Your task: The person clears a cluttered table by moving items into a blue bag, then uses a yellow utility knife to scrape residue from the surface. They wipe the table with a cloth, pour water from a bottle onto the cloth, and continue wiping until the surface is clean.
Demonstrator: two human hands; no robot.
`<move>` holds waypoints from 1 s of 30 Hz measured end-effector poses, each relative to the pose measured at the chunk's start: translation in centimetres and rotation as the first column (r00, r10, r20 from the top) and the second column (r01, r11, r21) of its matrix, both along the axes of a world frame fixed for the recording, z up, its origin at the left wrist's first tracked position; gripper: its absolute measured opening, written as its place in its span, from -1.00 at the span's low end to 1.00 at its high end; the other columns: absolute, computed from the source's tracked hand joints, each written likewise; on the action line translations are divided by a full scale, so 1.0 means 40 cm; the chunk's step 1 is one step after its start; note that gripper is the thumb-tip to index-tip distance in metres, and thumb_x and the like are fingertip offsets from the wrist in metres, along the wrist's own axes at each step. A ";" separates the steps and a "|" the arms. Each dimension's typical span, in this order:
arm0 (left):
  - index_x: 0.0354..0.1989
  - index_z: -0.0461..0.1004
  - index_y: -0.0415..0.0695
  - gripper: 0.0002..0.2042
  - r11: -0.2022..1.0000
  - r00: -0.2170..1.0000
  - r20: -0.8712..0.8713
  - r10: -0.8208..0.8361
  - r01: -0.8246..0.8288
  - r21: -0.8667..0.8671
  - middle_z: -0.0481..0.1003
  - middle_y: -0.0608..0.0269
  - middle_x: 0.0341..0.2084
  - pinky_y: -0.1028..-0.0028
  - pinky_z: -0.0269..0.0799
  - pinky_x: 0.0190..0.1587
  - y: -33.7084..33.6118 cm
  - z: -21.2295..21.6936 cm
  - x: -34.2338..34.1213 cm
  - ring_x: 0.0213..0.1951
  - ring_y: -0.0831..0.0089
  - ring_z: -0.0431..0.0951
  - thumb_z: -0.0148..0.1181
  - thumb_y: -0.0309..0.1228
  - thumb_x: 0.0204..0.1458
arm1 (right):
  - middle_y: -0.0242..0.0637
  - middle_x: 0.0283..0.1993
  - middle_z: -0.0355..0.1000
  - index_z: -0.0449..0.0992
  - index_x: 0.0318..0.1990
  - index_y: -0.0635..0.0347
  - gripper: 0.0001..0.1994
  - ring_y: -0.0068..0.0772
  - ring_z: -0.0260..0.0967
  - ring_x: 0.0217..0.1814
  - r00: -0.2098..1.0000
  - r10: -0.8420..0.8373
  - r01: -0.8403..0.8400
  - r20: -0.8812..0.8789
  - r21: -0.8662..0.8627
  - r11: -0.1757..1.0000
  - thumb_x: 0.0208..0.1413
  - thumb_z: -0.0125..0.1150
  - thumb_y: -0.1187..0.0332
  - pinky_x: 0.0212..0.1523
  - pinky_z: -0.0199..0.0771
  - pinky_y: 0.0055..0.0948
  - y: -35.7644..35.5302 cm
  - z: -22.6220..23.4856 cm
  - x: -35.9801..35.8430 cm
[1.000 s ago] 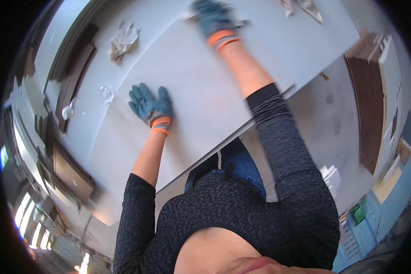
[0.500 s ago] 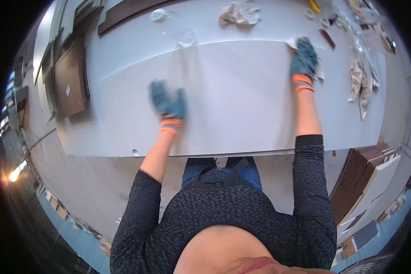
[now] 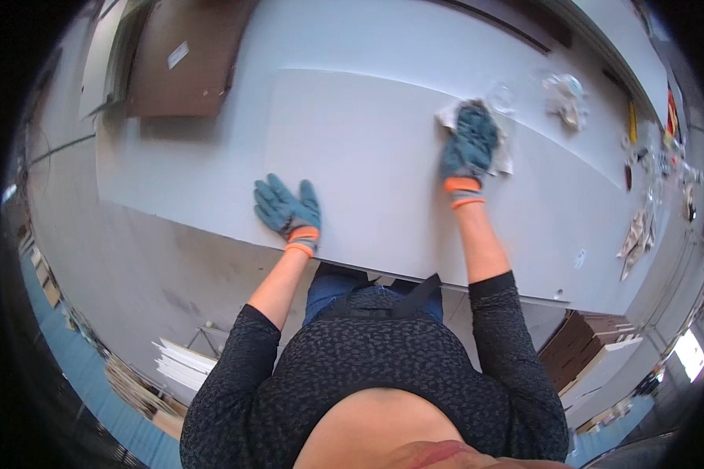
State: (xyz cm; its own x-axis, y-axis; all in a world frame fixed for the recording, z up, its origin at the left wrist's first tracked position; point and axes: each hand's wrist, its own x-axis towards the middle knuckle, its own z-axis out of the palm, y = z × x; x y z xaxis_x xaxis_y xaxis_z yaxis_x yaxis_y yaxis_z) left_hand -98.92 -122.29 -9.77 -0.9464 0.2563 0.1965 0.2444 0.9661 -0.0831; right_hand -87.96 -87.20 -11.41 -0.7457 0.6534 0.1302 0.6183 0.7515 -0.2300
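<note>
A long pale grey panel (image 3: 368, 180) lies flat on the light-coloured worktable in front of me. My right hand (image 3: 471, 141), in a teal glove with an orange cuff, presses a crumpled white rag (image 3: 502, 156) onto the panel's far part. The rag's edges stick out on both sides of the glove. My left hand (image 3: 285, 209), gloved the same way, rests flat with fingers spread at the panel's near left corner. A small round hole (image 3: 558, 294) shows by the near edge on the right.
Dark brown boards (image 3: 181, 59) are stacked at the far left. A clear plastic cup (image 3: 502, 95), a jar (image 3: 569, 84) and a yellow-handled tool (image 3: 633, 121) sit at the far right. A crumpled cloth (image 3: 640, 238) lies near the right end. Brown panels (image 3: 587, 344) stand below the table.
The view has turned left, so the table's things appear farther right. My right hand has drawn the rag inward across the panel. My left hand, blurred before, now lies still and flat.
</note>
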 end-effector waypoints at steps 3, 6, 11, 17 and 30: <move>0.52 0.08 -0.19 -0.17 0.998 0.996 0.086 0.007 -0.012 0.058 0.11 -0.33 0.46 -0.26 -0.08 0.45 -0.006 0.018 0.006 0.47 -0.31 0.10 0.09 0.13 0.22 | -0.14 0.65 -0.01 0.17 0.54 0.10 -0.41 -0.12 -0.16 0.71 0.968 0.204 -0.222 -0.149 -0.114 0.968 0.36 -0.17 0.33 0.69 -0.40 -0.07 -0.232 0.034 -0.262; 0.53 0.05 -0.18 -0.15 0.992 0.986 0.168 -0.007 -0.015 0.128 0.07 -0.31 0.48 -0.29 -0.18 0.46 -0.007 0.038 0.000 0.49 -0.32 0.03 0.09 0.14 0.21 | -0.10 0.61 0.08 0.24 0.50 0.12 -0.43 -0.02 -0.09 0.68 0.896 0.348 -0.395 -0.276 -0.136 0.909 0.34 -0.09 0.32 0.67 -0.32 0.04 -0.376 0.038 -0.483; 0.52 0.06 -0.19 -0.14 0.984 0.967 0.255 -0.014 -0.032 0.176 0.04 -0.28 0.50 -0.29 -0.22 0.46 0.002 0.062 -0.010 0.50 -0.29 -0.01 0.09 0.13 0.20 | -0.05 0.53 0.21 0.37 0.42 0.08 -0.46 0.08 0.05 0.62 0.842 0.452 -0.473 -0.294 0.000 0.881 0.27 0.06 0.31 0.63 -0.16 0.08 -0.433 0.039 -0.698; 0.52 0.06 -0.20 -0.14 0.977 0.964 0.266 -0.009 -0.048 0.207 0.02 -0.26 0.50 -0.33 -0.23 0.45 -0.023 0.056 -0.016 0.50 -0.29 -0.01 0.12 0.12 0.18 | -0.13 0.49 0.28 0.44 0.34 0.06 -0.47 0.00 0.10 0.59 0.716 0.655 -0.688 -0.242 -0.090 0.720 0.17 0.13 0.43 0.61 -0.03 0.04 -0.564 0.076 -0.513; 0.51 0.10 -0.20 -0.13 0.963 0.959 0.283 -0.020 -0.058 0.264 0.05 -0.29 0.50 -0.29 -0.31 0.48 -0.029 0.055 -0.020 0.52 -0.26 -0.04 0.11 0.16 0.17 | -0.14 0.47 0.32 0.49 0.31 0.01 -0.50 0.00 0.14 0.57 0.798 0.535 -0.568 -0.278 -0.048 0.821 0.17 0.25 0.30 0.59 -0.02 0.02 -0.506 0.073 -0.672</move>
State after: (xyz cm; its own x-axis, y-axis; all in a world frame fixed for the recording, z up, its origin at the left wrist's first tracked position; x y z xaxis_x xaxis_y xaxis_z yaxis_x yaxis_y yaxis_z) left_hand -99.71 -123.47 -7.58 -0.9769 0.2129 -0.0191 0.2017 0.9477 0.2473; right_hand -114.83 -107.42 -8.51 -0.9397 0.1631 0.3005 0.0196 0.9032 -0.4289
